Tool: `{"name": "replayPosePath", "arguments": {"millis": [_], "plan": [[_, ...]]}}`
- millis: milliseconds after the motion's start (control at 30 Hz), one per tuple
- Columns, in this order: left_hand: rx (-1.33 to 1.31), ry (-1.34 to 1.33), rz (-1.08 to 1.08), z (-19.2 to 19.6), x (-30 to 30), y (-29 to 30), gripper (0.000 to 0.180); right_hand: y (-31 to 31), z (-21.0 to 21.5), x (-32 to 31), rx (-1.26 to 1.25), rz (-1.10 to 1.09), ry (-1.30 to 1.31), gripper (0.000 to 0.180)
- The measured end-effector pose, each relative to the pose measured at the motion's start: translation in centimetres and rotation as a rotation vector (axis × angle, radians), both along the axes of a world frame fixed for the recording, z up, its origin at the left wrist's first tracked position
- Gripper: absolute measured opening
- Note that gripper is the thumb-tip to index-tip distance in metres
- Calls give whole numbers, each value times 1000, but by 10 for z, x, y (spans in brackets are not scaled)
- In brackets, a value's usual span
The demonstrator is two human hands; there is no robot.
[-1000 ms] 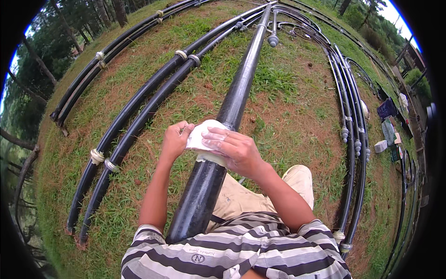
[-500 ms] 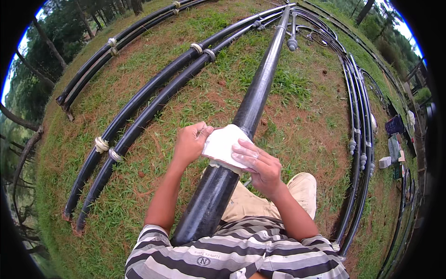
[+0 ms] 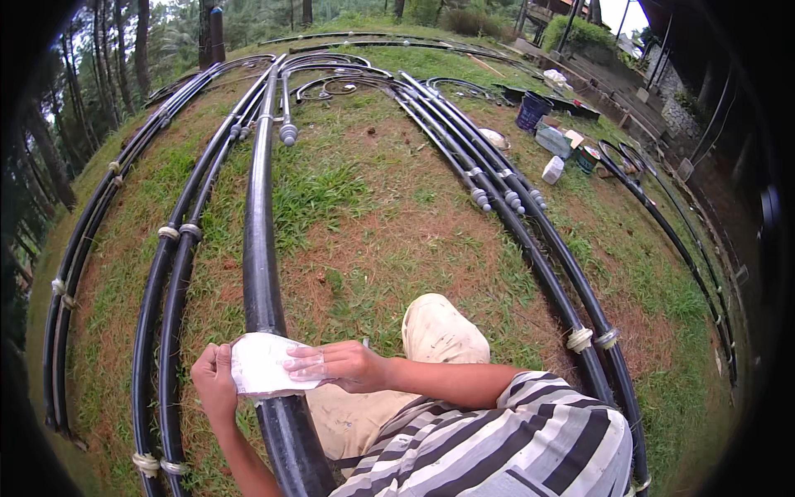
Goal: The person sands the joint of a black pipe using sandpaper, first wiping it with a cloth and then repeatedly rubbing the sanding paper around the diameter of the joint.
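A white sheet (image 3: 263,364), bent like a pad of cloth or thick paper, lies across the top of a long black pipe (image 3: 263,232) in front of me. My left hand (image 3: 214,377) pinches the sheet's left edge between thumb and fingers. From the right, my right hand (image 3: 339,365) lies on the sheet with its fingers stretched flat; a white smear coats those fingers, and its thumb is hidden. Whatever part of the pipe is under the sheet cannot be seen.
Black pipes with pale collars (image 3: 168,233) run along the grass on the left; more pipes (image 3: 530,240) with grey end fittings lie on the right. Farther right are a dark blue bucket (image 3: 532,112), a grey-green container (image 3: 553,139) and a white block (image 3: 553,170). Trees stand behind.
My view has turned to the right and up, so the pipe and both hands appear farther left and lower. Both hands remain on the white sheet.
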State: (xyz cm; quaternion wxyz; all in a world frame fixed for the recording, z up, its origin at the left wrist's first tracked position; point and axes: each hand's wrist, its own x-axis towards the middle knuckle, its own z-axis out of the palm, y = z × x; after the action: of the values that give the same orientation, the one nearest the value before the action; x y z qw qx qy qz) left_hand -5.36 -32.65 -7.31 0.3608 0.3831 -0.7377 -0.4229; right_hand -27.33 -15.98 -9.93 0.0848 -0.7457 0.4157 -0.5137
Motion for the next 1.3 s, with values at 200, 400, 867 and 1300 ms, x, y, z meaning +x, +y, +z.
{"name": "replayPosePath", "arguments": {"millis": [200, 400, 867, 1300], "plan": [[-23, -99, -44, -41, 23, -27, 44, -23, 24, 12, -72, 54, 18, 41], [-19, -6, -37, -46, 22, -21, 42, -10, 7, 26, -68, -16, -104, 42], [-22, -35, 7, 3, 24, -8, 38, -3, 7, 27, -56, -75, -1, 39], [-1, -135, -9, 15, -2, 10, 40, 24, -5, 17, 16, -248, 60, 37]]}}
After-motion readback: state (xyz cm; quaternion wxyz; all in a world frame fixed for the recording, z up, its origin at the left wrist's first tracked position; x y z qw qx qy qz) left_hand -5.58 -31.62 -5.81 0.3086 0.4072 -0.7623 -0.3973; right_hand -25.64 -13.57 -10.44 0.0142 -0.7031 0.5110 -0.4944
